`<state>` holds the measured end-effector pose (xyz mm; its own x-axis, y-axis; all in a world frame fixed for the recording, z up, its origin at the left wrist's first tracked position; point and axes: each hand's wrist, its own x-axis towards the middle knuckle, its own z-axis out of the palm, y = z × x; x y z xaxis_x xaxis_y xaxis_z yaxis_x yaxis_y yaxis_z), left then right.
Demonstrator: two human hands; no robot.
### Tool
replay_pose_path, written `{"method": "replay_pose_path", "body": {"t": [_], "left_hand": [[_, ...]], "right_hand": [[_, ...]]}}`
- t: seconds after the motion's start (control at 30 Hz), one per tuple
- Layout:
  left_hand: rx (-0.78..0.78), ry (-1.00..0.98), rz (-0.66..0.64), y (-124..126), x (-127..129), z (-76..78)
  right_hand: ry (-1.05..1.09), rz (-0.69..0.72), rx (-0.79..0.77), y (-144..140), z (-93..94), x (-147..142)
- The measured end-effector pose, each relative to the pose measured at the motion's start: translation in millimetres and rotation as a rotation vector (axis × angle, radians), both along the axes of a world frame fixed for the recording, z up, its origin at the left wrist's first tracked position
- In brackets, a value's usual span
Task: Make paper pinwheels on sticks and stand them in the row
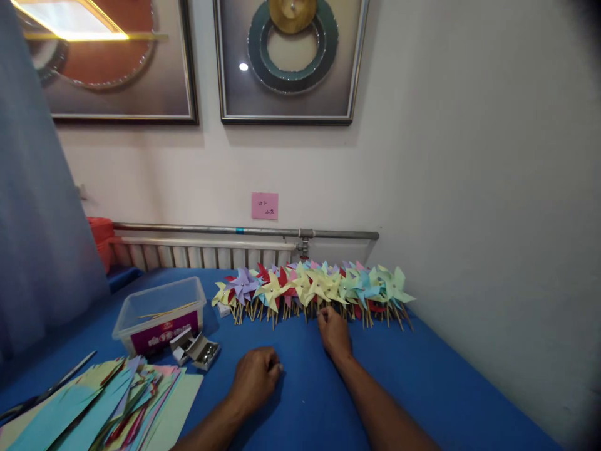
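Observation:
Many paper pinwheels on thin wooden sticks lie massed in a long row at the back of the blue table, in yellow, red, purple, blue, pink and green. My right hand (335, 330) reaches to the front of this row, its fingertips pinched at the stick of a yellow pinwheel (319, 285); the grip itself is partly hidden. Nearer to me, my left hand (257, 374) rests on the table with its fingers curled into a loose fist, and nothing shows in it. A purple pinwheel (243, 285) sits toward the row's left end.
Left of my hands stand a clear plastic box (162, 313) with a few sticks inside and small open boxes of metal pins (205, 352). Coloured paper sheets (117, 407) and scissors (61, 383) lie front left. Behind the table are a radiator (188, 255) and wall.

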<state>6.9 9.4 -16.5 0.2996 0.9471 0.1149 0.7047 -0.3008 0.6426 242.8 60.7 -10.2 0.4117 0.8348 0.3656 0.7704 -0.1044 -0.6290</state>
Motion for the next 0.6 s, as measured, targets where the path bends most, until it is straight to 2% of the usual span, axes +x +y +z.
{"method": "replay_pose_path", "body": {"t": [0.4,0.6], "left_hand": [[-0.008,0.021,0.006,-0.3,0.9,2.3],[0.006,0.003,0.005,3.5,0.6,-4.4]], "right_hand": [[-0.032,-0.038,0.011,-5.1,-1.8,-1.3],[-0.031,-0.042,-0.003,-5.4,-0.9,-1.3]]}}
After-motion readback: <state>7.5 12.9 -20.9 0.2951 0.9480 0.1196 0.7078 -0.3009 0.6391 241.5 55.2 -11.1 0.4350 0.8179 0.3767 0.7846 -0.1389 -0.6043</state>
